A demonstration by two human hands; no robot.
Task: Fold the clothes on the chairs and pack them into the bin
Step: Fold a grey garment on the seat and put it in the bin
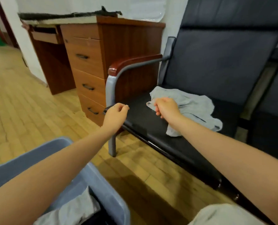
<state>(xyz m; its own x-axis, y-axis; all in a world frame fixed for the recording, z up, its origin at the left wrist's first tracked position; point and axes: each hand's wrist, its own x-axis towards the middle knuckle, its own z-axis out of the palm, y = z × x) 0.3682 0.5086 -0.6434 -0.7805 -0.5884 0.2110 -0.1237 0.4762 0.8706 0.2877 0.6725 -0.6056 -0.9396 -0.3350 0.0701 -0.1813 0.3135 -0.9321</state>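
A crumpled light grey garment (195,109) lies on the dark seat of the chair (144,120). My right hand (166,107) hovers over the garment's left edge with its fingers curled; whether it pinches the cloth I cannot tell. My left hand (116,114) is at the seat's front left corner, fingers loosely curled and holding nothing. The blue bin (102,189) stands at the bottom left under my left forearm, with a grey folded piece (76,208) and something dark inside it.
The chair has a red-brown armrest (131,62) on a grey metal frame. A wooden desk with several drawers (88,73) stands just left of it. A second dark chair (271,111) is at the right. The floor is light wood.
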